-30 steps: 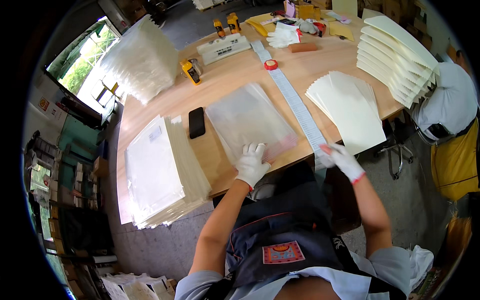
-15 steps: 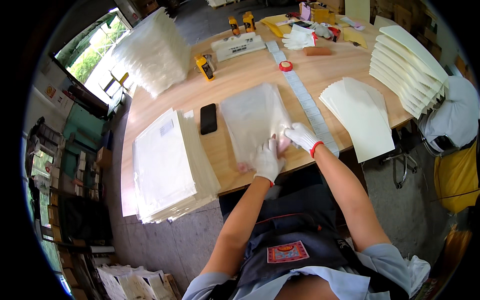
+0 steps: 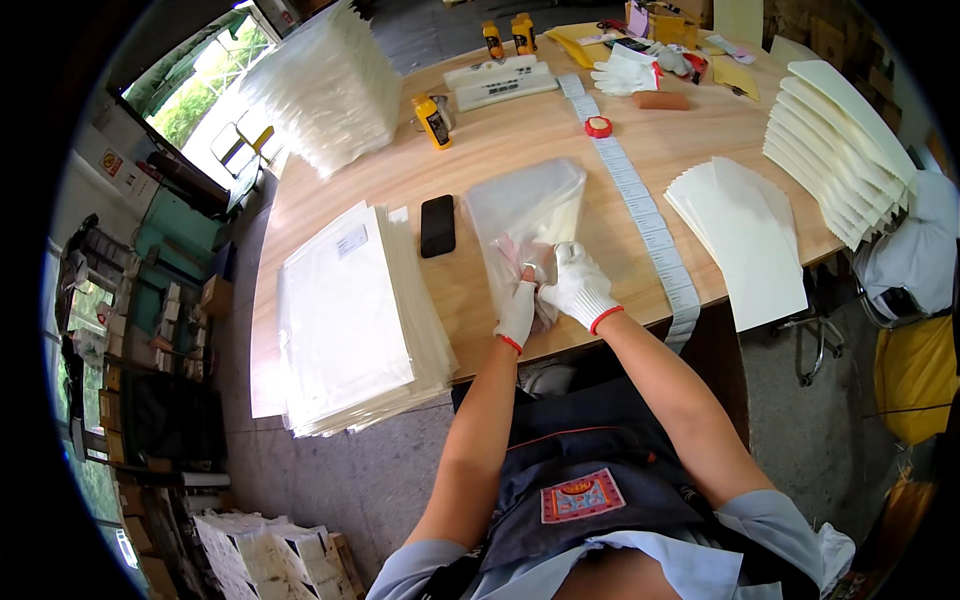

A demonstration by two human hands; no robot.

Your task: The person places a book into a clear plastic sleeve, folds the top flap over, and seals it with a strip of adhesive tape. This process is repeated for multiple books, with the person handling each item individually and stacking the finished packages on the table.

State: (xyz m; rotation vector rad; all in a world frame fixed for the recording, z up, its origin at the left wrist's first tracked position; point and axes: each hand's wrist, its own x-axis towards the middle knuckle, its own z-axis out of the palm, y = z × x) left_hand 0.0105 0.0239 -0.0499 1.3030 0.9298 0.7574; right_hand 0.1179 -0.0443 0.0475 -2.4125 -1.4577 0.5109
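Observation:
Both my hands wear white knit gloves with red cuffs and meet at the near end of a clear plastic bag [image 3: 520, 200] lying flat on the table. My left hand [image 3: 516, 312] is closed on the bag's near edge, where pinkish film is bunched up. Just to its right, my right hand [image 3: 580, 283] is closed on the same edge, its fingers curled under. The exact grip of the fingertips is partly hidden by the crumpled film. Left of the bag lies a black phone [image 3: 437, 226], beside a thick stack of bagged white sheets [image 3: 340, 310] with a small label on top.
Right of the bag runs a strip of labels [image 3: 640, 205] with a red tape roll [image 3: 598, 127] on it. Farther right are fanned cream sheets [image 3: 740, 230] and a tall cream stack [image 3: 835, 150]. A yellow bottle [image 3: 432, 122] and a pile of clear bags [image 3: 325, 90] stand at the back left.
My hands have drawn together over the bag's near edge, which is now bunched between them. The right hand has turned knuckles up. The whole view has shifted slightly.

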